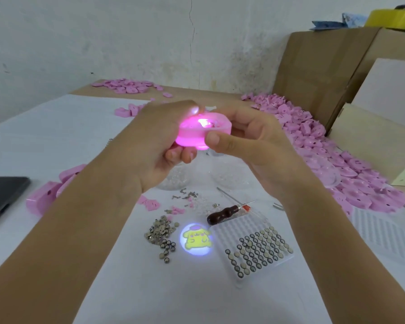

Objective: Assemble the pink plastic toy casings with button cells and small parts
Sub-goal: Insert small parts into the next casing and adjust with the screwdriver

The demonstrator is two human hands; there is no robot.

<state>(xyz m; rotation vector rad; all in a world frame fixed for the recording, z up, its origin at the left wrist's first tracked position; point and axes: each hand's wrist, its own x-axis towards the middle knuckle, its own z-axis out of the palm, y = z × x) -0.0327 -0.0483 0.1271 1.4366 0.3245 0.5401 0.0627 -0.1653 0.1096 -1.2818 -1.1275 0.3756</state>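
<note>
- while the left hand (154, 146) is curling round one end and the right hand (250, 141) is pinching the other, where is the lit pink casing (193, 134) sitting?
- hovering above the bench (173, 295), long axis running left-right, lens likely aiming down, throwing a cartoon spot (196, 239). it's looking light, stiff, slick; gripping the ends is seeming safest.

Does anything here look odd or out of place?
A glowing round cartoon picture lies on the table between loose button cells and the cell tray. It seems projected by the lit pink casing held by the left hand and right hand.
</note>
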